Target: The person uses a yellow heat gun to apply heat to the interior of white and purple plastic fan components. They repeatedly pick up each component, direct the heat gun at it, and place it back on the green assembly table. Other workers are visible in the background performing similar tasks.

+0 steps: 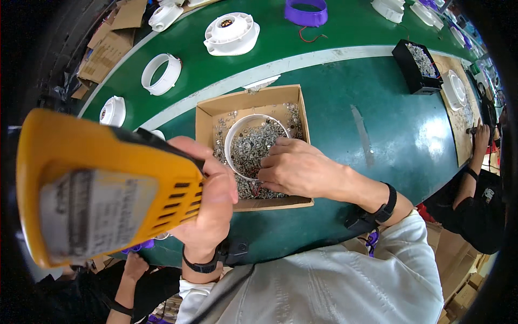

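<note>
My left hand (pixel 208 202) is wrapped round a yellow handheld power tool (pixel 156 197) with black trim, vent slots and a grey label. The tool looms large at the left, and its working end is hidden. My right hand (pixel 302 167) reaches over the near right of a white ring (pixel 229 148), its fingers bent down among small metal parts (pixel 253 141) that look like screws and washers. What those fingertips pinch, if anything, is hidden. The ring lies on the loose parts inside an open cardboard box (pixel 206 127). Reddish bits (pixel 256 189) show near my right fingers.
Beyond a pale divider strip (pixel 324 55), white housings (pixel 231 35), a white ring (pixel 162 74) and a purple ring (pixel 306 13) rest on green surface. A black bin (pixel 415 67) of small parts stands at right. Other people's hands show at right (pixel 482 137) and lower left (pixel 135 265).
</note>
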`<action>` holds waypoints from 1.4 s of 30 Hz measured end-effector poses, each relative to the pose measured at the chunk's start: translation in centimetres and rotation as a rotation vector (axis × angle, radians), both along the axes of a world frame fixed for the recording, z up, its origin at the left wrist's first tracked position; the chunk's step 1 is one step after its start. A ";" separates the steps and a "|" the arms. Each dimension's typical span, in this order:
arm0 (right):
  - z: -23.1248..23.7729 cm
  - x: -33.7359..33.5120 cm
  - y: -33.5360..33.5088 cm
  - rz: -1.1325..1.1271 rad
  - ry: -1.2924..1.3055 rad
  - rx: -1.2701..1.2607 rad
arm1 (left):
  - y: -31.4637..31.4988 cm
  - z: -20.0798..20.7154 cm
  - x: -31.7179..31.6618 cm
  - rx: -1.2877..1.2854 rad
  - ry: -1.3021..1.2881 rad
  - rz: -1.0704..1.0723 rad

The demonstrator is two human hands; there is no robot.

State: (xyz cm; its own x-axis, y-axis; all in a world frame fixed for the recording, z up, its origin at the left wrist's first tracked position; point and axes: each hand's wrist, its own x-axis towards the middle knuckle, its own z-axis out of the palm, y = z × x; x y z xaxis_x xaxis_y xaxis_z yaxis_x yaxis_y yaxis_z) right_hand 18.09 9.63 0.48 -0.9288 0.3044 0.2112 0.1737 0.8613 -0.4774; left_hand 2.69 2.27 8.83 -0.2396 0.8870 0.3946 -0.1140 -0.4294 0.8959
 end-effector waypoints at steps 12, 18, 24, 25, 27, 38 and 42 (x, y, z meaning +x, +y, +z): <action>0.7 -0.3 -0.2 0.029 0.014 -0.012 | 0.1 0.7 0.6 0.017 0.147 0.091; 0.7 -0.3 -0.2 0.023 0.010 -0.022 | 0.0 1.2 0.7 0.023 -0.023 0.068; 0.4 -0.1 -0.1 0.001 -0.017 -0.016 | -0.1 1.1 1.1 0.034 -0.108 -0.030; 0.5 -0.1 -0.1 0.002 -0.020 -0.016 | -0.2 1.0 1.1 0.027 -0.115 -0.041; 0.6 -0.2 -0.1 -0.001 -0.012 -0.031 | -0.1 0.6 1.0 0.024 -0.056 -0.045; 1.0 0.0 -0.2 -0.029 -0.019 -0.050 | 0.5 0.7 1.8 0.019 0.185 -0.019; 1.4 0.3 -0.1 -0.038 -0.067 -0.095 | 0.7 0.8 1.9 0.019 0.181 -0.027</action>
